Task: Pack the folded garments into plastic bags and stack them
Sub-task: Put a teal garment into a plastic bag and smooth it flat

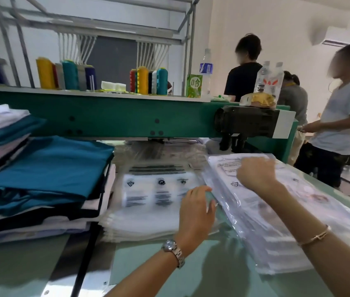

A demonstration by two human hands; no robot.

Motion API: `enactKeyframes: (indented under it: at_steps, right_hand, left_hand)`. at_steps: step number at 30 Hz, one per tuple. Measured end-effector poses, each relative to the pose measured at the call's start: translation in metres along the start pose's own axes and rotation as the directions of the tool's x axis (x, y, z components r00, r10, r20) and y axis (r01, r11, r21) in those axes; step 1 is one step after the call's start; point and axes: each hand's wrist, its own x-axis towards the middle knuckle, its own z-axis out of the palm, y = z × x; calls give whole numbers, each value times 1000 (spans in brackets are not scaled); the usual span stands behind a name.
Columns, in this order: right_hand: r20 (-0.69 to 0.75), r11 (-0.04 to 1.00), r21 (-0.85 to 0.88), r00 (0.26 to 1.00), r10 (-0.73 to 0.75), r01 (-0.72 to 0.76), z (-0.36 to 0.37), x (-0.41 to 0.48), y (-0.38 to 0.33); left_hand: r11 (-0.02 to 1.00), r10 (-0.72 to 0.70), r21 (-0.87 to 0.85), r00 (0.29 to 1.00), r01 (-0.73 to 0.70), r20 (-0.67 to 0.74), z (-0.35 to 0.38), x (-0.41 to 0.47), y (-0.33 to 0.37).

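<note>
Our left hand (197,211), a metal watch (173,251) on its wrist, curls its fingers at the near left edge of the stack of packed bags (277,221); blur hides whether it pinches the plastic. Our right hand (255,174), with a thin bracelet (313,236), rests knuckles up and curled on the top bag, and we cannot tell its grip either. These clear, glossy bags hold flat pale garments and lie on the right of the smooth pale-green desk (191,275). Just left lies a pile of empty bags (148,200), frosted with black print. Further left, folded garments (41,179) are heaped, teal over black and white.
</note>
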Motion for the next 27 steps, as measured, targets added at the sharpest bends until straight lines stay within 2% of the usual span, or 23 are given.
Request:
enactKeyframes:
  at_steps: [3, 7, 11, 13, 16, 20, 24, 27]
  right_hand:
    - [37, 988, 90, 990, -133, 129, -8, -19, -49]
    - [13, 932, 191, 949, -315, 307, 2, -40, -104]
    - [35, 779, 451, 863, -504, 436, 24, -51, -150]
    - [4, 666, 563, 805, -594, 489, 35, -61, -170]
    - [-36, 516, 670, 718, -695, 534, 56, -74, -192]
    - [-23, 499, 679, 696, -718, 538, 83, -84, -208]
    - [-168, 403, 744, 733, -659, 533, 98, -93, -212]
    - [-295, 355, 730, 737, -608, 585, 99, -97, -208]
  left_hand:
    - [994, 52, 101, 998, -48, -34, -28, -10, -17]
    - [957, 84, 283, 994, -62, -67, -67, -24, -46]
    - [910, 85, 413, 990, -29, -117, -105, -33, -86]
    - [883, 93, 468, 987, -21, -131, -120, -37, -105]
    - [849, 112, 527, 986, -30, -124, -133, -45, -127]
    - [847, 94, 531, 991, -29, -97, -137, -62, -142]
    - [824, 95, 565, 992, -33, -80, -145, -68, -148]
    - [809, 95, 586, 993, -38, -66, -151, -68, -146]
